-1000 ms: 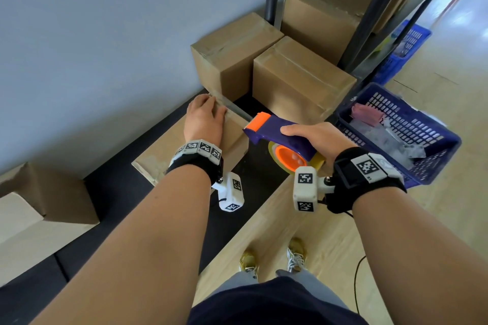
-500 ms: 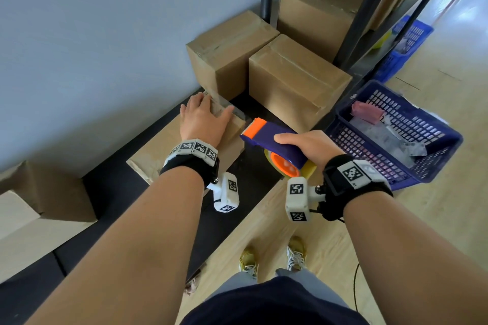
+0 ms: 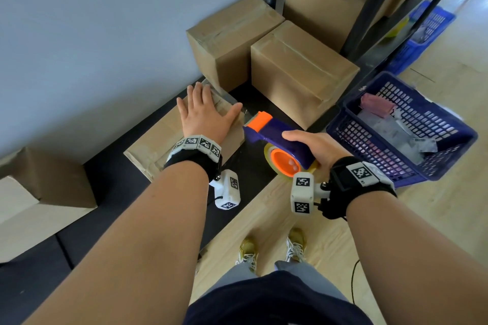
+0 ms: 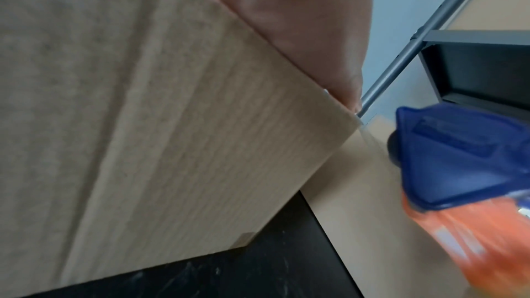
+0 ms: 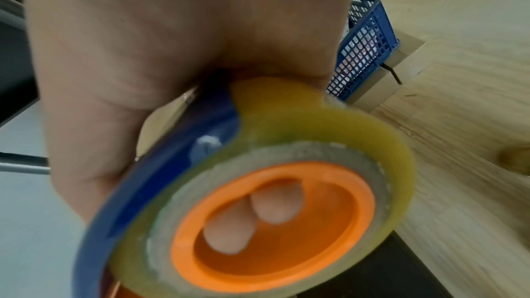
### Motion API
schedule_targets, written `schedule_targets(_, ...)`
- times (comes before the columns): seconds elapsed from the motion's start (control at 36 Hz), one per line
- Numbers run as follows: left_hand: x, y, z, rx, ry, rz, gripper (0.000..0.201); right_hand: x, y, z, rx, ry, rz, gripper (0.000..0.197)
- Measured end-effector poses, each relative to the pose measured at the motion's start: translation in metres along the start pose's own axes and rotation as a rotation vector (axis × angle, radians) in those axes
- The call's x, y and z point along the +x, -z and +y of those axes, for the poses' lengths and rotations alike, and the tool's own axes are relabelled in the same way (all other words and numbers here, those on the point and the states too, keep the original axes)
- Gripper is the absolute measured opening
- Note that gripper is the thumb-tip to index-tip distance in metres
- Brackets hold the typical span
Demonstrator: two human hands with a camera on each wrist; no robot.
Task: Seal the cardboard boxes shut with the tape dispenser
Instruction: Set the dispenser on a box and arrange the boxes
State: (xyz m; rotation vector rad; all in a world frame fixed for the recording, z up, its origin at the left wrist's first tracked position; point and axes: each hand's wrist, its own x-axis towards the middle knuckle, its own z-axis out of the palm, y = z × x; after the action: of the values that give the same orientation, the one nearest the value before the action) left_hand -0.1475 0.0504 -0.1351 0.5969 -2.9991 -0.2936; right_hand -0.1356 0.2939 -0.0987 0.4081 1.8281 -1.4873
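A low cardboard box (image 3: 158, 145) lies on the black shelf (image 3: 118, 185) against the grey wall. My left hand (image 3: 204, 113) lies flat on its far end with fingers straight and spread, pressing the top; its palm (image 4: 301, 19) meets the box's edge (image 4: 200, 144) in the left wrist view. My right hand (image 3: 314, 149) grips the blue and orange tape dispenser (image 3: 274, 134) just right of the box, its orange nose near the box's right corner. The dispenser (image 4: 458, 167) shows beside the box. Two fingertips (image 5: 255, 219) sit inside the roll's orange hub (image 5: 272, 235).
Two taped cardboard boxes (image 3: 232, 37) (image 3: 301, 71) stand behind the low box, and a bigger one (image 3: 324, 0) sits on the rack beyond. A blue plastic basket (image 3: 401, 129) with packets is at the right on the wooden floor. Another box (image 3: 45, 179) stands at the left.
My left hand slid along the box top and spread its fingers flat. The dispenser's nose has come closer to the box's right corner.
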Motion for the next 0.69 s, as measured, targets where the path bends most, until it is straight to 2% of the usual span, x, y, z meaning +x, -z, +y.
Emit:
schedule_targets(0.17,-0.001,0.001,0.001,0.009,0.004,-0.002,0.096,-0.004,0.008,0.008,0.003,-0.036,-0.004,0.038)
schedule_targets(0.36,-0.001,0.001,0.002,0.022,0.0,-0.005,0.095,0.002,-0.002,-0.004,-0.062,0.032,0.052,0.033)
schedule_targets(0.53,-0.002,-0.002,0.002,0.037,0.002,0.013,0.092,0.009,-0.016,-0.01,-0.05,0.06,0.065,0.038)
schedule_targets(0.69,-0.002,-0.001,0.003,-0.005,0.001,0.015,0.075,0.014,-0.024,-0.023,-0.047,0.028,0.05,0.033)
